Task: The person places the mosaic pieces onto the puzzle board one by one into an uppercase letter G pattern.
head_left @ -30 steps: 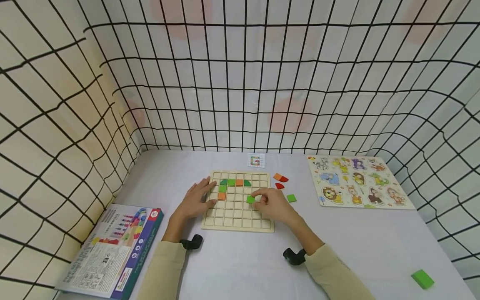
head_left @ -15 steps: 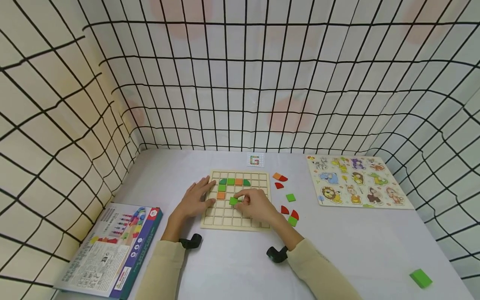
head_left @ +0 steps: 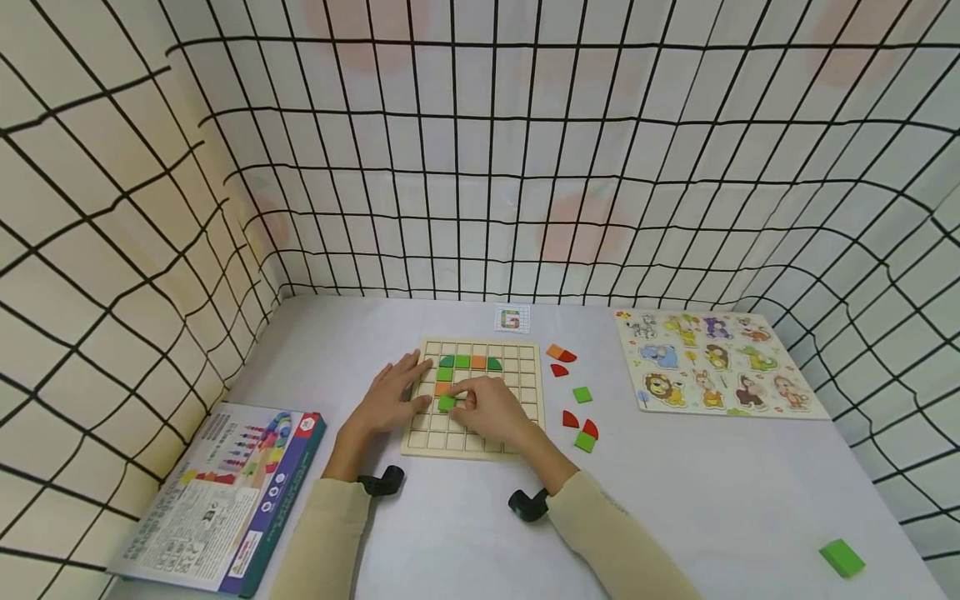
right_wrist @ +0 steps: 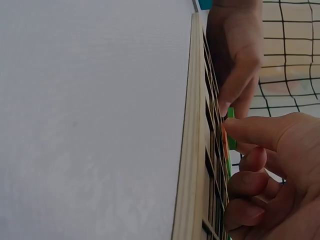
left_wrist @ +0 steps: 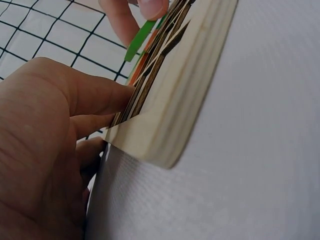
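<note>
While left hand (head_left: pixel 390 398) lies flat at nine o'clock steadying the board (head_left: pixel 525 396), right hand (head_left: pixel 487 411) pinches a green tile (head_left: pixel 447 402), lowering into a cell below the orange tile (head_left: pixel 443 388).

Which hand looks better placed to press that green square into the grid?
Probably the right hand: it pinches the green square over the wooden grid board. The left hand lies flat on the board's left edge, steadying it.

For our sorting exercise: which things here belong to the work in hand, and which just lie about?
In hand: grid board, green tile pinched by right hand, left hand resting on the board, loose tiles, pattern card.
Lying about: animal puzzle, box, green block.
</note>
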`<state>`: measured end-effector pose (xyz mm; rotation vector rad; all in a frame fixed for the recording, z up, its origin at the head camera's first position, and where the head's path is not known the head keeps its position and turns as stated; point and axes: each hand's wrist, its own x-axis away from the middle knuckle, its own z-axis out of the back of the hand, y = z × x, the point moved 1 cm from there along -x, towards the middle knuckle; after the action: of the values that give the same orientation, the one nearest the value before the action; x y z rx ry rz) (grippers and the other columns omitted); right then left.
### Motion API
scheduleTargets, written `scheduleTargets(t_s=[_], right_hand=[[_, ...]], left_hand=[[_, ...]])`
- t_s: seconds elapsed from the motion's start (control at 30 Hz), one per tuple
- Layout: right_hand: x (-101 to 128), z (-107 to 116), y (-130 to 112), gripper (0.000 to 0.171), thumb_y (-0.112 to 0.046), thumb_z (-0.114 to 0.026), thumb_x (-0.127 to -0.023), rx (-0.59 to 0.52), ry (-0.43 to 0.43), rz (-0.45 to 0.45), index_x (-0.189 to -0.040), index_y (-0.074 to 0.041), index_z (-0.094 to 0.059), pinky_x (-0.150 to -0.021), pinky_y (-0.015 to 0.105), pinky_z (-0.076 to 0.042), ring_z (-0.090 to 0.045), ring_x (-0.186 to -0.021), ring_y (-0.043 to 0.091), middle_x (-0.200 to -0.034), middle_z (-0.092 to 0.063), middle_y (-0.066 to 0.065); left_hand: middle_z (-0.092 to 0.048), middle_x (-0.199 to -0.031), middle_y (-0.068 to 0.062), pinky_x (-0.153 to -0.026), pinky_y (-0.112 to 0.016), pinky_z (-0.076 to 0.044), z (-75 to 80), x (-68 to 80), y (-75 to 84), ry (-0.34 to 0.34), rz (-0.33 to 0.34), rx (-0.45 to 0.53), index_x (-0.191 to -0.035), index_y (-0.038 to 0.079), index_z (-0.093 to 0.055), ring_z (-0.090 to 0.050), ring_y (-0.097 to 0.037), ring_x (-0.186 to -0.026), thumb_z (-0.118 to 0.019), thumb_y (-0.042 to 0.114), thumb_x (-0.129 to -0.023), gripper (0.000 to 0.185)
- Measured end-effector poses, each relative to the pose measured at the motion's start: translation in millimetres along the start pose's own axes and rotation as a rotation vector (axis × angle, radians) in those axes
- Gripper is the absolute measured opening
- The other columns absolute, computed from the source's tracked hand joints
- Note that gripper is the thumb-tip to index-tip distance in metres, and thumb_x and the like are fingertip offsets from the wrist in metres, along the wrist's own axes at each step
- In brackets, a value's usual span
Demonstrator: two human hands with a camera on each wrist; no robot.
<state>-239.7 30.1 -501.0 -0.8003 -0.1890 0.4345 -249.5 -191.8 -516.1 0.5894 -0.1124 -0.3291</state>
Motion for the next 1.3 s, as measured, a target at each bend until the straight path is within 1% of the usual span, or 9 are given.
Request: scheduleTargets(t_s=[0.17, 0.27, 0.4, 0.53, 0.7, 0.83, 1.0, 1.3], right_hand=[[-3.3, -5.6, -1.8, 0.029, -0.023, -0.077, -0.091, 0.043, 0.006, -0.018, -0.12, -0.02, -0.078, -0.043, 0.02, -0.027, -0.04, -0.047, 0.005, -0.058, -0.05, -0.007], [-4.1, -6.9, -3.6, 0.028, -0.024, -0.077, -0.092, 0.054, 0.011, -0.009, -0.12, -0.02, -0.078, -0.043, 0.019, -0.026, -0.04, -0.047, 0.004, -0.059, -0.05, -0.008], [-3.4, -6.1, -7.4, 0.029, -0.025, -0.078, -0.091, 0.05, 0.015, -0.001, -0.12, -0.019, -0.078, -0.043, 0.02, -0.028, -0.042, -0.048, 0.004, -0.059, -0.052, -0.008], [-2.1, -5.4, -9.2, 0.03, -0.026, -0.078, -0.09, 0.052, 0.018, -0.012, -0.119, -0.02, -0.078, -0.045, 0.021, -0.029, -0.043, -0.05, 0.005, -0.06, -0.053, -0.008], [-1.5, -5.9, -7.7, 0.028, -0.029, -0.075, -0.094, 0.02, 0.029, -0.009, -0.119, -0.018, -0.078, -0.044, 0.021, -0.028, -0.041, -0.048, 0.005, -0.058, -0.051, -0.007], [-1.1, -6.5, -6.3, 0.025, -0.028, -0.074, -0.095, -0.003, 0.036, -0.006, -0.117, -0.016, -0.078, -0.044, 0.021, -0.028, -0.04, -0.047, 0.005, -0.056, -0.051, -0.006], [-0.6, -7.4, -4.2, 0.022, -0.026, -0.074, -0.093, -0.01, 0.041, -0.016, -0.113, -0.017, -0.079, -0.043, 0.021, -0.029, -0.041, -0.047, 0.006, -0.056, -0.051, -0.005], [-2.2, -6.9, -7.0, 0.019, -0.021, -0.072, -0.092, 0.01, 0.057, -0.023, -0.108, -0.015, -0.079, -0.044, 0.021, -0.027, -0.041, -0.048, 0.006, -0.058, -0.051, -0.006]], left_hand=[[-0.022, -0.172, -0.014, -0.13, -0.057, -0.009, -0.2, -0.7, -0.8, 0.001, 0.004, -0.017, -0.16, 0.011, -0.038, -0.017, -0.034, -0.16, -0.061, 0.032, -0.097, 0.071], [-0.021, -0.172, -0.013, -0.131, -0.056, -0.008, 0.1, -0.6, -0.8, -0.001, 0.015, -0.022, -0.161, 0.012, -0.037, -0.016, -0.033, -0.161, -0.061, 0.033, -0.097, 0.071], [-0.022, -0.172, -0.013, -0.131, -0.056, -0.009, 0.4, -0.4, -0.3, 0.008, 0.009, -0.023, -0.16, 0.012, -0.038, -0.017, -0.033, -0.16, -0.062, 0.032, -0.097, 0.071], [-0.024, -0.171, -0.013, -0.131, -0.056, -0.01, 1.0, -0.4, 1.2, 0.016, -0.004, -0.016, -0.16, 0.011, -0.039, -0.019, -0.033, -0.16, -0.062, 0.03, -0.096, 0.07], [-0.024, -0.171, -0.013, -0.131, -0.055, -0.01, 0.7, -0.9, 1.0, 0.017, -0.002, -0.022, -0.16, 0.011, -0.039, -0.019, -0.033, -0.16, -0.062, 0.03, -0.096, 0.07], [-0.024, -0.171, -0.014, -0.131, -0.055, -0.01, 0.4, -0.8, 0.7, 0.019, -0.001, -0.02, -0.159, 0.01, -0.039, -0.019, -0.033, -0.16, -0.062, 0.029, -0.096, 0.07], [-0.023, -0.171, -0.013, -0.131, -0.055, -0.009, 0.4, 0.3, 2.2, 0.01, 0.007, -0.013, -0.16, 0.01, -0.039, -0.018, -0.033, -0.16, -0.062, 0.029, -0.096, 0.07], [-0.024, -0.171, -0.014, -0.13, -0.056, -0.01, -0.7, -0.1, 2.0, 0.014, 0.005, -0.015, -0.159, 0.01, -0.04, -0.018, -0.033, -0.16, -0.062, 0.03, -0.095, 0.07]])
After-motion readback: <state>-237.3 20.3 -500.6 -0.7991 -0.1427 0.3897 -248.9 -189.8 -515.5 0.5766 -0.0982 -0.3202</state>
